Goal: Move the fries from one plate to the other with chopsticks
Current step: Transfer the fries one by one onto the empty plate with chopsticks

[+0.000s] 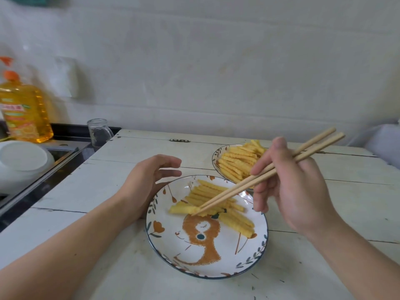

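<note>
Two plates sit on the white table (pixel 121 267): a near plate (pixel 173 252) with a fox drawing and a far plate (pixel 216 156), each bearing one pile of crinkle fries. The right hand (pixel 290 187) grips two chopsticks (pixel 255 180), whose tips pinch one fry (pixel 181 210) over the near plate. The left hand (pixel 145 185) rests against that plate's rim, fingers loosely spread, holding nothing. One oil bottle (pixel 23 111) and one glass (pixel 98 132) stand far left.
</note>
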